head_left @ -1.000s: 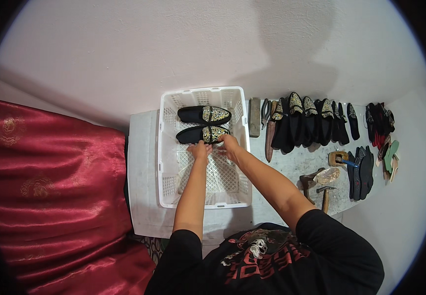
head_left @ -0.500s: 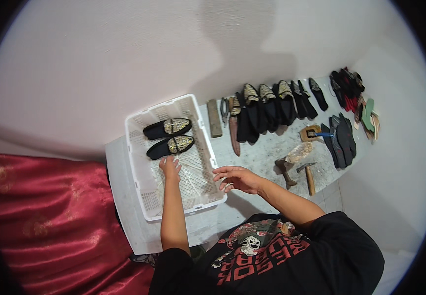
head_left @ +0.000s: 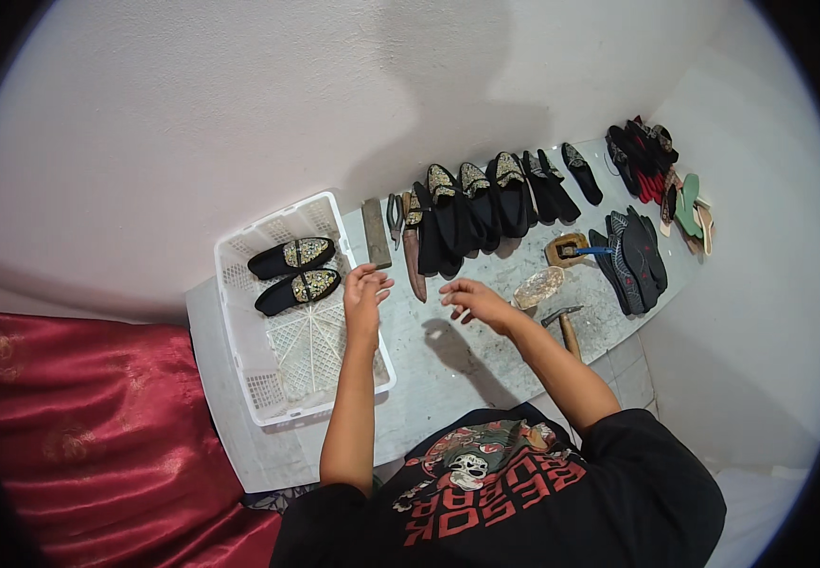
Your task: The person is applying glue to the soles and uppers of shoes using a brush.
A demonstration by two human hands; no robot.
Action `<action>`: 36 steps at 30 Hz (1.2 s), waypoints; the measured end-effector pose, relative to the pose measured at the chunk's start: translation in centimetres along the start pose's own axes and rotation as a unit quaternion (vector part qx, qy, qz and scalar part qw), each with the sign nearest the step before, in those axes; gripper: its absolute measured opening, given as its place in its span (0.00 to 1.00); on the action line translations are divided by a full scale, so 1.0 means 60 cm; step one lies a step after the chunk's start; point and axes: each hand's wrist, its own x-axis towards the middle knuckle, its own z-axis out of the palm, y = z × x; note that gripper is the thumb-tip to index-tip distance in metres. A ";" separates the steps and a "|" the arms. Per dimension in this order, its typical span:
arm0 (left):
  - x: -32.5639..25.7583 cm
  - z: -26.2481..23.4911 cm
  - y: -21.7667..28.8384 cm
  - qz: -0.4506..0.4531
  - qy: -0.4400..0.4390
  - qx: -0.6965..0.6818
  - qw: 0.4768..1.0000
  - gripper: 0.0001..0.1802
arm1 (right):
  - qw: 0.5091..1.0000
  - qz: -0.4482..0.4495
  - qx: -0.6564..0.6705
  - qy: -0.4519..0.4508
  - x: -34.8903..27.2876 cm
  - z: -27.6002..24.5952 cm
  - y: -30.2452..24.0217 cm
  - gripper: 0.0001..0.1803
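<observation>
My left hand (head_left: pixel 366 298) hovers over the right rim of a white plastic basket (head_left: pixel 237 346), its fingers loosely bent and apart, holding nothing. Inside the basket, toward the far end, lies a pair of black loafers (head_left: pixel 277 298) with glittery gold uppers. My right hand (head_left: pixel 478 305) is in the air over the middle of the table, empty, with slightly curled fingers apart. Beyond it a row of black shoes (head_left: pixel 478 210) with similar glittery uppers runs along the wall. A knife (head_left: pixel 413 254) with a brown blade points toward the gap between my hands.
Pliers (head_left: pixel 395 212) and a flat grey-brown block (head_left: pixel 376 234) lie beside the basket. Right of my right hand are an oval dish (head_left: pixel 539 285), a hammer (head_left: pixel 569 331), a blue-handled brush (head_left: pixel 585 252) on a small tray, and dark soles (head_left: pixel 639 260). A red cloth (head_left: pixel 79 426) hangs at left.
My left hand has left the basket's inside, moving right to its rim. My right hand has moved right, away from the basket. The view has shifted right; the loafers stay in the basket.
</observation>
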 end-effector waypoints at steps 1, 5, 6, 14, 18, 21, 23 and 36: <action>0.005 0.014 0.000 0.013 -0.026 0.032 0.999 0.18 | 0.999 -0.017 -0.028 0.018 0.008 -0.011 -0.009 0.23; 0.028 0.077 -0.014 -0.032 -0.052 0.030 0.998 0.18 | 0.949 -0.191 -0.240 0.077 0.081 -0.074 -0.004 0.30; 0.036 0.077 -0.030 -0.038 -0.054 0.045 0.997 0.18 | 0.926 -0.186 -0.313 0.100 0.096 -0.068 -0.019 0.35; 0.049 0.207 -0.134 -0.157 -0.113 0.167 0.967 0.28 | 0.845 -0.036 -0.528 0.074 0.177 -0.107 -0.033 0.41; 0.045 0.211 -0.155 -0.175 -0.098 0.165 0.966 0.33 | 0.843 -0.048 -0.529 0.083 0.181 -0.115 -0.011 0.31; 0.041 0.196 -0.169 -0.202 -0.077 0.154 0.964 0.33 | 0.849 -0.101 -0.505 0.115 0.160 -0.115 -0.008 0.26; 0.045 0.183 -0.176 -0.214 -0.064 0.146 0.964 0.33 | 0.849 -0.144 -0.489 0.135 0.149 -0.114 -0.016 0.23; 0.073 0.217 -0.174 -0.184 -0.029 -0.154 0.970 0.36 | 0.846 -0.380 -0.334 0.169 0.031 -0.082 -0.020 0.18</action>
